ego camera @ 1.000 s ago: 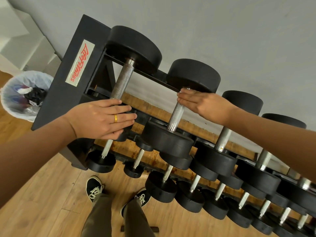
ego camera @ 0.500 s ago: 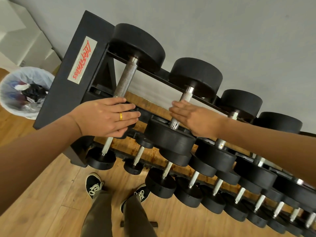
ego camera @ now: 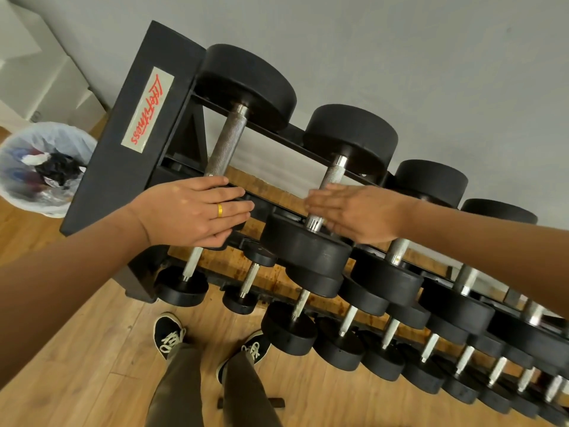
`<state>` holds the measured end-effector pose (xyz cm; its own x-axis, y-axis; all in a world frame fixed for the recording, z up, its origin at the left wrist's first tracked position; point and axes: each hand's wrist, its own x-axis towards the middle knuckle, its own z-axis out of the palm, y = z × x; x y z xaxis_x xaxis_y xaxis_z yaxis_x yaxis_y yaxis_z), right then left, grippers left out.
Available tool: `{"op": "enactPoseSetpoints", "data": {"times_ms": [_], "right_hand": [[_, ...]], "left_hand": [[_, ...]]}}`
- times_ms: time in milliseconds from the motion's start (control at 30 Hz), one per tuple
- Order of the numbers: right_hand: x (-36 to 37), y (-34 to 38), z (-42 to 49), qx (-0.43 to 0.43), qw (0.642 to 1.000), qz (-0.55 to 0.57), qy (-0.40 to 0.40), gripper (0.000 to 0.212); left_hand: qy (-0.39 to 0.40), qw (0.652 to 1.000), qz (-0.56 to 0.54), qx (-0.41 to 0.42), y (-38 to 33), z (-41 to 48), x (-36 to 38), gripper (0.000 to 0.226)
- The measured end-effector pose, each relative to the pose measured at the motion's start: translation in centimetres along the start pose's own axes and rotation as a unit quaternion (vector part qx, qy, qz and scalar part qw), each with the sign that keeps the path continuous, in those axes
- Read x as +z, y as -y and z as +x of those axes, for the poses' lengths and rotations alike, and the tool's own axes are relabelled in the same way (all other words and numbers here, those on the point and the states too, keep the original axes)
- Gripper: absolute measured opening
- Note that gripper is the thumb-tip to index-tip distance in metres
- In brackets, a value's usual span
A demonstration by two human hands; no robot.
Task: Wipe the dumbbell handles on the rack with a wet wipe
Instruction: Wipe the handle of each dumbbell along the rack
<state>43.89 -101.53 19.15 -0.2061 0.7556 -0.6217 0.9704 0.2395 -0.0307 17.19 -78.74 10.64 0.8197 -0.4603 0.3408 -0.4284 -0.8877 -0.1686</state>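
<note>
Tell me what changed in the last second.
The right hand slid down the second handle, from its far end toward the near head; no wipe shows under it. The left hand stayed flat at the near end of the first dumbbell. The rack did not move.

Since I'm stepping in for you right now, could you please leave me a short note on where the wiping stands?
Left hand: flat, fingers straight, resting on the near end of the first dumbbell on the top row.
Right hand: fingers straight, lying across the lower part of the second handle; blurred.
Wet wipe: not visible; it may be under the right hand.
Done: cannot tell which handles are clean.
Left: probably finish the second handle, then work along the rack to the others.
</note>
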Motion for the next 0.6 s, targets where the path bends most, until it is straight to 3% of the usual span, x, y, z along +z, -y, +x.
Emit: {"op": "enactPoseSetpoints", "data": {"times_ms": [133, 367, 600], "right_hand": [[-0.5, 0.0, 0.3, 0.103, 0.994, 0.034, -0.016, 0.083], [0.1, 2.4, 0.6, 0.052, 0.995, 0.08, 0.008, 0.08], [-0.9, 1.6, 1.3, 0.147, 0.988, 0.045, -0.014, 0.091]], "left_hand": [[-0.003, 1.0, 0.0, 0.0, 0.0, 0.0, 0.1, 0.046], [-0.007, 1.0, -0.002, -0.002, -0.1, 0.0, 0.1, 0.045], [-0.011, 1.0, 0.002, -0.003, 0.0, -0.1, 0.2, 0.044]]}}
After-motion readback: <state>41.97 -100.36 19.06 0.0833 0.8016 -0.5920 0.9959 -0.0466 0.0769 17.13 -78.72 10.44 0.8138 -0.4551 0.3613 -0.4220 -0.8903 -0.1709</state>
